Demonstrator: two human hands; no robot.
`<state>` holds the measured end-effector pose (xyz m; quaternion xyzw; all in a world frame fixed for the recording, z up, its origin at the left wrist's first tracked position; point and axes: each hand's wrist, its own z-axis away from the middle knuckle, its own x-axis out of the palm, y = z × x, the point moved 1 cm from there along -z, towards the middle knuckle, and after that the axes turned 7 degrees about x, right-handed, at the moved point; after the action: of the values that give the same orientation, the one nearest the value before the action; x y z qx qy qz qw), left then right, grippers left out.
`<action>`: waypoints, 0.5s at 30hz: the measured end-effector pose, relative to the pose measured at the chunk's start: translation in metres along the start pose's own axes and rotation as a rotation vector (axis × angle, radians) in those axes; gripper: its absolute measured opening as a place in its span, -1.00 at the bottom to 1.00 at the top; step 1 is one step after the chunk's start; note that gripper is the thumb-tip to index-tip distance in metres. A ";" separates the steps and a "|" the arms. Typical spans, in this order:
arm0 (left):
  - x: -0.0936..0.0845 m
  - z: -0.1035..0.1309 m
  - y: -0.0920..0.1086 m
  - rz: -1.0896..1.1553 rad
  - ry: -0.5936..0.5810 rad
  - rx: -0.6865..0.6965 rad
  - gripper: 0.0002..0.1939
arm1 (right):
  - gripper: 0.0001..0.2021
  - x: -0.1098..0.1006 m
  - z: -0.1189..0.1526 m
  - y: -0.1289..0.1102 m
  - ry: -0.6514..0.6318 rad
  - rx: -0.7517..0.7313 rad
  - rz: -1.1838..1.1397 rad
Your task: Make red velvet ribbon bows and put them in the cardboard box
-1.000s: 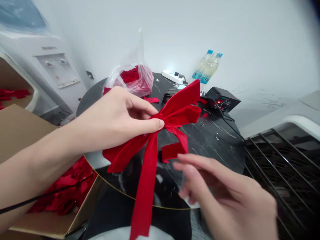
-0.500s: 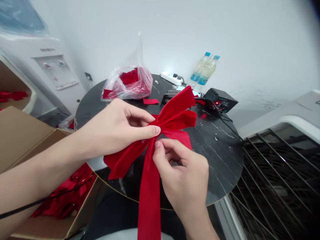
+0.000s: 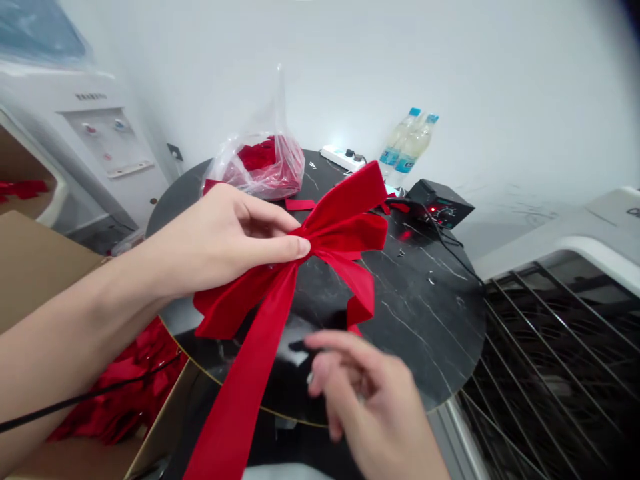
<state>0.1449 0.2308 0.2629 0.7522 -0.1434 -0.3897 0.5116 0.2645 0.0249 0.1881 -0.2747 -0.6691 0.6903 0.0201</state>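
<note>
My left hand (image 3: 235,233) pinches a red velvet bow (image 3: 349,200) at its gathered middle, thumb on top. The bow's loops spread to the right and lower left, above the table. One long ribbon tail (image 3: 250,380) hangs toward me past the table edge, and a shorter one (image 3: 357,280) bends down on the right. Below the bow, my right hand (image 3: 370,393) is off the ribbon, fingers apart, index finger stretched left; I see nothing held in it.
On the round black table (image 3: 415,320) are a clear bag of red pieces (image 3: 260,163), a power strip (image 3: 343,157), two bottles (image 3: 407,150) and a black box with a red light (image 3: 443,203). A cardboard box (image 3: 165,413) holds red bows at left; a metal rack (image 3: 545,347) stands right.
My right hand has let go of the ribbon and moved down, its fingers opening. The bow in my left hand has shifted slightly left, and its long tail has swung left.
</note>
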 end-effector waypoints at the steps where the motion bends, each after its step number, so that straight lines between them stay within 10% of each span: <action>1: 0.001 0.002 0.002 -0.029 -0.035 0.016 -0.87 | -0.88 -0.006 -0.005 -0.007 0.147 -0.045 0.009; 5: 0.006 0.009 0.008 -0.042 -0.137 0.050 -0.84 | -0.89 -0.019 -0.024 -0.031 0.604 -0.360 0.285; 15: 0.013 0.013 0.007 0.079 -0.209 -0.018 -0.91 | -0.86 -0.020 -0.045 -0.041 0.413 -0.660 0.584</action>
<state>0.1450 0.2113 0.2616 0.6965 -0.2221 -0.4467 0.5157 0.2857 0.0628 0.2351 -0.5740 -0.7292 0.3490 -0.1303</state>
